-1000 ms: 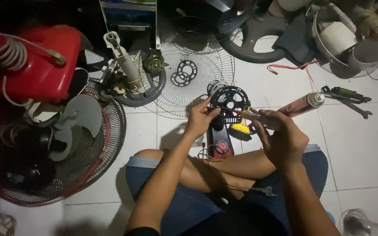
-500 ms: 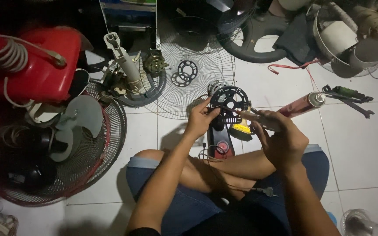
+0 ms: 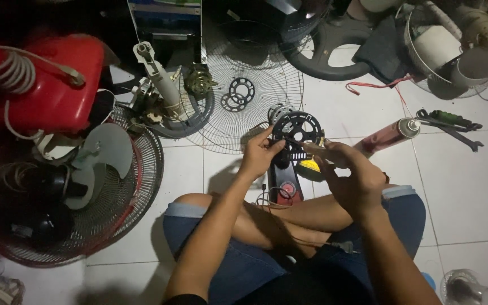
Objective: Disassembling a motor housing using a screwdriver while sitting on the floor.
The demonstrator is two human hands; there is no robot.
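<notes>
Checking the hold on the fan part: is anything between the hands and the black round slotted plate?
Nothing visible: the left hand touches the edge of the black round slotted plate, and the right hand reaches its lower right side.

matt black plastic disc (image 3: 299, 129), probably; glossy tiles (image 3: 470, 175)

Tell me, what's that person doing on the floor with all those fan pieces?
A person sits cross-legged on the white tiled floor. Their left hand steadies a round black slotted fan part, while their right hand works at it with a thin tool too small to make out. Around them lie a wire fan guard, a spray can and pliers.
</notes>
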